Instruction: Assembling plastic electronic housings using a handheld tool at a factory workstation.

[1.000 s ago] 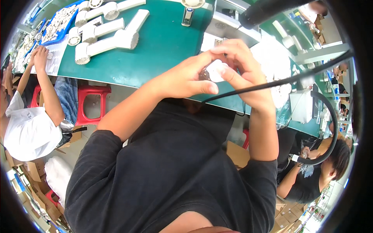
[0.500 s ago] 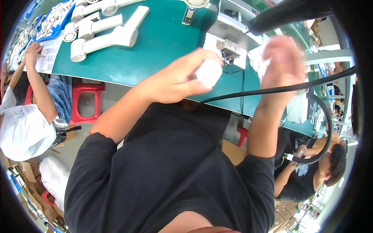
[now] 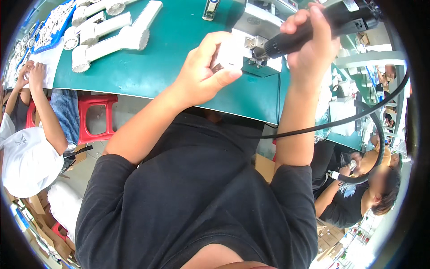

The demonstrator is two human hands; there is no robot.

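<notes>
My left hand is closed round a small white plastic part, held above the green table near its front edge. My right hand grips a black electric screwdriver whose narrow end points left and down. That end is at the metal block on the front of a grey-white box-shaped machine, probably a screw feeder. Whether the tip touches the block I cannot tell. The white part is just left of the block, its underside mostly hidden by my fingers.
Several white jointed housings lie at the table's far left, beside a blue tray of small white pieces. A small dark-faced device stands left of the machine. A black cable crosses above my right forearm. Co-workers sit on both sides.
My right hand has risen to the hanging screwdriver, closed on it and brought its end down to the machine's block. My left hand, still with the white part, has moved slightly left and farther away.
</notes>
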